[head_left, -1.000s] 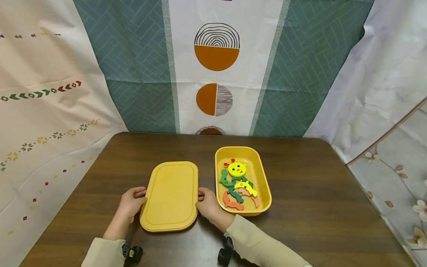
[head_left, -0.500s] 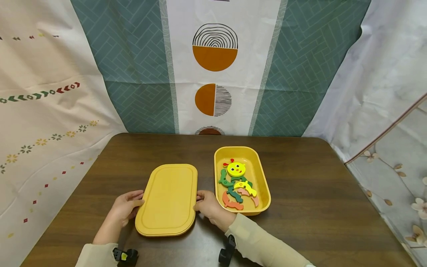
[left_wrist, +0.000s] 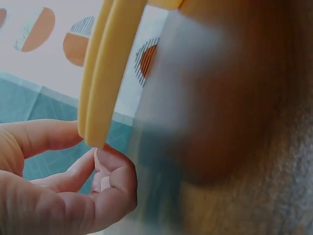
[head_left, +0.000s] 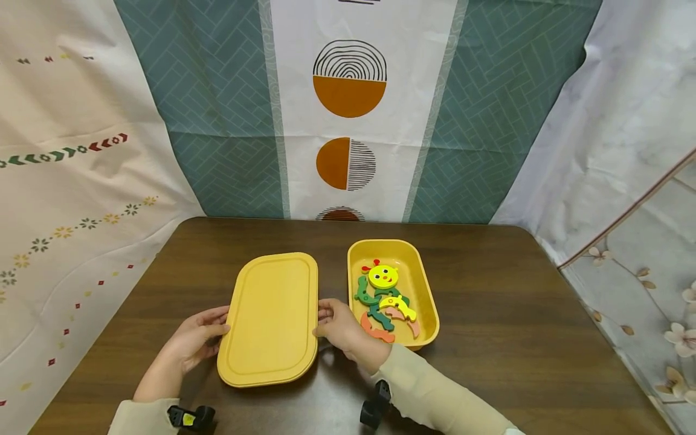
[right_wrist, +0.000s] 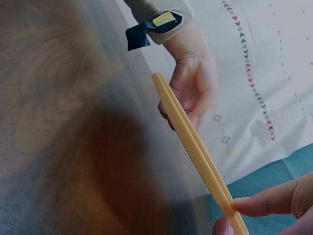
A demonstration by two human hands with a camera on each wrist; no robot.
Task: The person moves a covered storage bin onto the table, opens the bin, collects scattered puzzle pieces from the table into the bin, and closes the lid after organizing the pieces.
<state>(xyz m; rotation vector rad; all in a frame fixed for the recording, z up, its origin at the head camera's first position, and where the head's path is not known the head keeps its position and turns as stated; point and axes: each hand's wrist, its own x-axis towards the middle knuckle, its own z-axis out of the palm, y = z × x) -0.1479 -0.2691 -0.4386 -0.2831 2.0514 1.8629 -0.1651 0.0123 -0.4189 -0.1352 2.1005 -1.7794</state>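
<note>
A flat yellow lid (head_left: 270, 320) with rounded corners is held off the table, a dark shadow below it. My left hand (head_left: 191, 339) pinches its left edge, with the thumb on one face and fingers on the other, as the left wrist view shows. On the opposite edge my right hand (head_left: 342, 331) pinches the lid between thumb and fingers. Just right of that hand stands a yellow tray (head_left: 421, 284). Inside it lie a smiling yellow caterpillar head (head_left: 383, 277), a yellow curved piece (head_left: 398, 305), and several green and orange curved pieces.
Everything is over a dark brown wooden table (head_left: 489, 314). Patterned cloths hang behind it and along both sides, including a teal and white cloth (head_left: 359, 133) at the back. A black camera (head_left: 375, 406) is strapped to the right wrist.
The lid has shifted slightly left in both hands' grip, and its far edge has risen in view after dipping half a second ago. My left hand has moved left with it. The tray stays put.
</note>
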